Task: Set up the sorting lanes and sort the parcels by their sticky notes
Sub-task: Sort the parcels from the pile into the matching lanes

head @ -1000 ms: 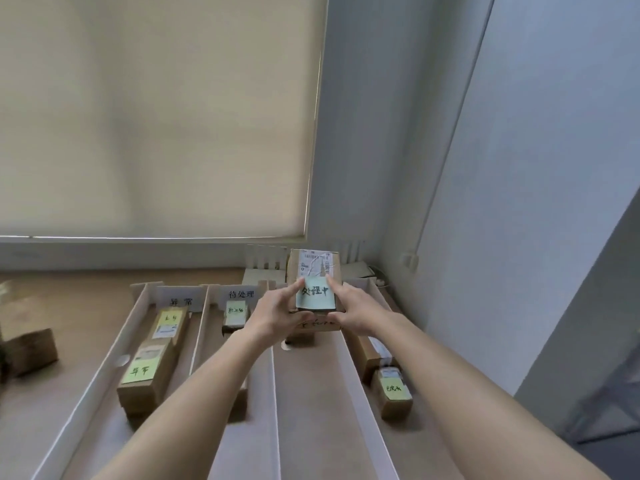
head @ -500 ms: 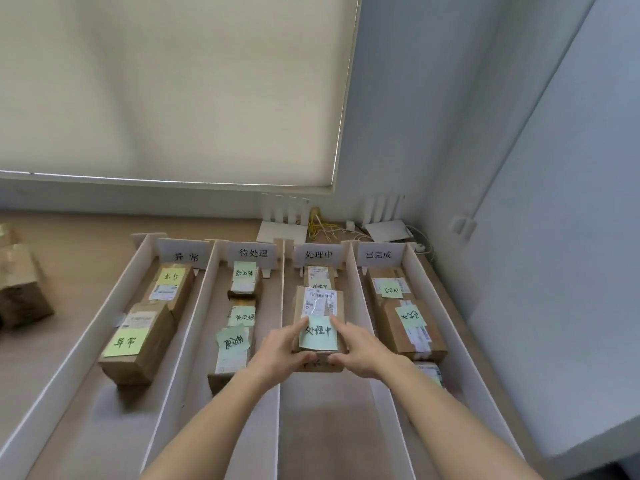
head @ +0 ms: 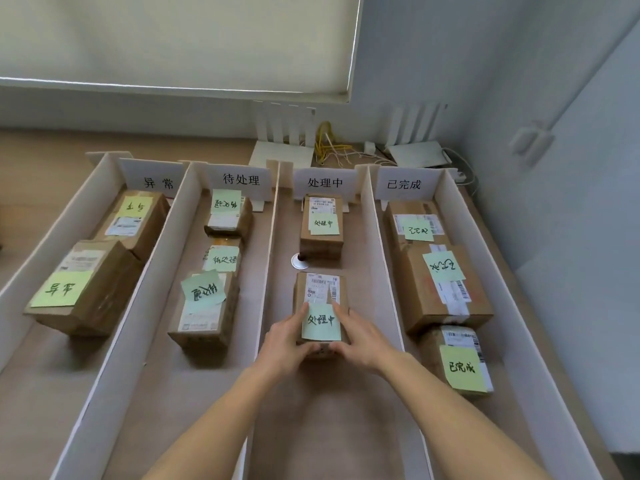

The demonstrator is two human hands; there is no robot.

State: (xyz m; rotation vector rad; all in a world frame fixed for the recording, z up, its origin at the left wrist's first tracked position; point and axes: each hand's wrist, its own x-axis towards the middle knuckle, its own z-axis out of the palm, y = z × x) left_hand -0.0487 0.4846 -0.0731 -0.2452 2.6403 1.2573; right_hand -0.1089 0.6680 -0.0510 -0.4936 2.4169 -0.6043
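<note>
In the third lane, parcel [head: 320,299] lies lengthwise — both hands gripping.

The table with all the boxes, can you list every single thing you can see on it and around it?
Lanes: four, white dividers, side by side on the table.
Lane signs: four, white with black writing, at the far ends.
Parcels: ten, brown cardboard; two in the far-left lane, three in the second, two in the third, three in the far-right.
Held parcel: one of those ten, near one in the third lane.
Sticky notes: ten, pale green, one on each parcel.
Round silver disc: one, third lane, between its parcels.
Routers: two, white, behind the lanes.
Cables: yellow and white tangle, between the routers.
Blind: one, cream, over the window.
Left hand: grips the held parcel's left side.
Right hand: grips its right side.
</note>
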